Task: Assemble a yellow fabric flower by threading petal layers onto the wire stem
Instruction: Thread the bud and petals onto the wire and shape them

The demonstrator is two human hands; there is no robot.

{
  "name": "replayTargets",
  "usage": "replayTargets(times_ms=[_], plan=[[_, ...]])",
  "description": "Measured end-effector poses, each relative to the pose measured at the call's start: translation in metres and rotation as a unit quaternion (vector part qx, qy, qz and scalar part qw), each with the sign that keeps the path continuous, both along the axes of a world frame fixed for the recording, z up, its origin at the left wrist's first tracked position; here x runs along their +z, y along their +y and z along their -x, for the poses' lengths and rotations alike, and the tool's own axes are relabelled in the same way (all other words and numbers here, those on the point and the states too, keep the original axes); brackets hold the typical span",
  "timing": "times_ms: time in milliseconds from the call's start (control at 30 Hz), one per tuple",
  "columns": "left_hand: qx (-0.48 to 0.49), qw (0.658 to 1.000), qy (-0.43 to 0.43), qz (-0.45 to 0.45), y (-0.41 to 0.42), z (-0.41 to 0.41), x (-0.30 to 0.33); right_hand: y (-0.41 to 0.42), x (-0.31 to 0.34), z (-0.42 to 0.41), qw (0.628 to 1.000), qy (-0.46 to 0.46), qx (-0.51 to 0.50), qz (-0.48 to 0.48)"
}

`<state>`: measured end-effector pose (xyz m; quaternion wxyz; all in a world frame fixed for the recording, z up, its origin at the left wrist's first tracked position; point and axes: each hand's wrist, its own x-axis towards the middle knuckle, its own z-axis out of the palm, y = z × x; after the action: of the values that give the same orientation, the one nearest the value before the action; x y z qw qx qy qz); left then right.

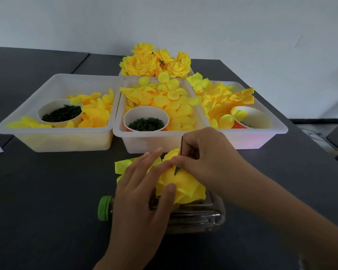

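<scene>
A partly built yellow fabric flower [185,186] rests upside down on a clear plastic bottle [195,217] lying on its side, green cap to the left. A thin dark wire stem [181,146] stands up out of the flower's centre, with a small green piece at its base. My right hand [205,152] pinches the wire just above the petals. My left hand [142,190] lies over the flower's left side, thumb and fingers pressing the petal layers. The flower's underside and much of the bottle are hidden by my hands.
Three white bins sit behind on the dark table: the left bin [27,121], middle bin [121,133] and right bin [277,125], each holding loose yellow petals and a paper cup of dark green parts. Finished yellow flowers [154,61] are piled at the back.
</scene>
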<state>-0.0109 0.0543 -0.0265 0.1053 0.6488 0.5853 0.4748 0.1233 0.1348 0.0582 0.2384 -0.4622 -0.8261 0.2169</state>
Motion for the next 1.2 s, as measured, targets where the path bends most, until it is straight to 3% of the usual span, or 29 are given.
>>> replayTargets(times_ms=[100, 300, 433, 533, 833, 1000, 1200], plan=[[0.007, 1.0, -0.003, -0.014, 0.0, -0.001, 0.0, -0.005, -0.002, 0.004, 1.0, -0.001, -0.001, -0.005], [0.03, 0.994, 0.026, -0.105, -0.004, -0.004, 0.012, -0.013, -0.015, 0.002, 0.996, 0.087, -0.021, 0.0], [0.013, 0.994, 0.054, -0.098, -0.004, -0.013, 0.019, -0.03, -0.034, -0.006, 0.983, 0.171, -0.064, -0.027], [0.021, 0.994, 0.08, -0.064, -0.004, -0.014, 0.016, -0.039, -0.045, -0.006, 0.975, 0.183, -0.102, -0.075], [0.054, 0.984, 0.169, 0.034, -0.006, -0.011, 0.033, -0.054, -0.043, 0.002, 0.971, 0.07, -0.171, -0.151], [0.079, 0.965, 0.25, 0.02, -0.011, -0.015, 0.044, -0.057, -0.029, 0.009, 0.967, -0.027, -0.158, -0.197], [0.095, 0.959, 0.267, 0.007, -0.012, -0.019, 0.042, -0.051, -0.024, 0.01, 0.984, -0.047, -0.125, -0.115]])
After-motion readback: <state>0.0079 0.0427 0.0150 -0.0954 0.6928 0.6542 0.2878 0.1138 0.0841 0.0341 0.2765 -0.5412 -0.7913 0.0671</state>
